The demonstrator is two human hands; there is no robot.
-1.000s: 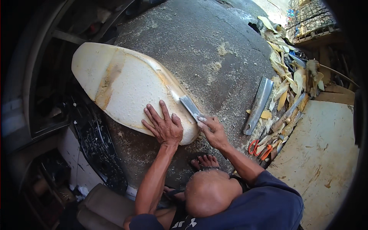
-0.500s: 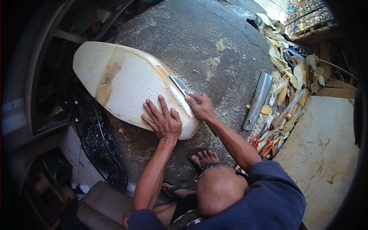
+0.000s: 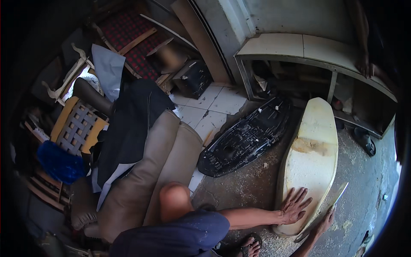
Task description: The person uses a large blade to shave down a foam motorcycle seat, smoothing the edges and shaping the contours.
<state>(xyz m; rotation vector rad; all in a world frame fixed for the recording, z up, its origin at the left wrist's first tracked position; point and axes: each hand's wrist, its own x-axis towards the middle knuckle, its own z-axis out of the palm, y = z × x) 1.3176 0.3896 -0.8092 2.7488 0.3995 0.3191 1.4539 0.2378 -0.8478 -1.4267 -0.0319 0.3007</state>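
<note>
The foam (image 3: 314,169) lies on the floor, in the right half of the frame. Its long axis runs nearly up and down, with the top leaning a little to the right, and its narrower end points to the upper right. The left hand (image 3: 295,206) rests flat on its lower part, fingers spread, grasping nothing. The right hand (image 3: 328,222), just beside the lower right edge, is the nearer one to this edge; its fingers are bent around the blade (image 3: 341,194), which points up and right. Whether blade and foam touch, I cannot tell.
</note>
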